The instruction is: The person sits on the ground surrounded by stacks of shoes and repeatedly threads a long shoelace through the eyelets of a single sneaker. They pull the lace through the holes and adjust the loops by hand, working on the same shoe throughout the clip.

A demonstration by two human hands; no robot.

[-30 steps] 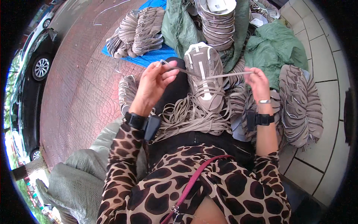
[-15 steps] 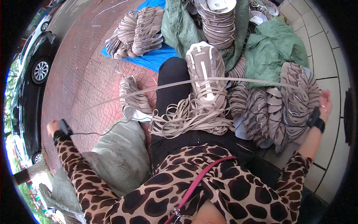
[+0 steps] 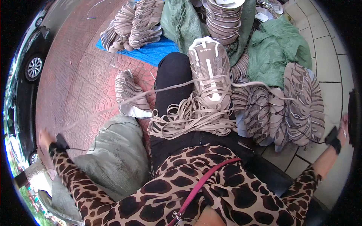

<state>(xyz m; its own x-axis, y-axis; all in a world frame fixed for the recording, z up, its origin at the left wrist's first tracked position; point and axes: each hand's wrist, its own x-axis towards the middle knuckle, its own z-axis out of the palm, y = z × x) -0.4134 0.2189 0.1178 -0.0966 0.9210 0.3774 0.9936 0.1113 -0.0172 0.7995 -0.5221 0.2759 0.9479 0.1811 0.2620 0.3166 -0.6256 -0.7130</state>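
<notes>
So the left hand point(image 3: 46, 139) is way out at the far left, pretty blurry, can't tell if it's gripping anything. A pale lace point(image 3: 169, 87) runs from near it, over the grey sack point(image 3: 117, 150) and a small stack of uppers point(image 3: 130, 90), to the shoe upper point(image 3: 209, 67) propped between the knees. Tangled laces point(image 3: 196, 122) sit on the lap below. Lace sags rightward past bigger bundles point(image 3: 301, 105). Right hand's point(image 3: 344, 130) at the dark rim, grip unclear too.
</notes>
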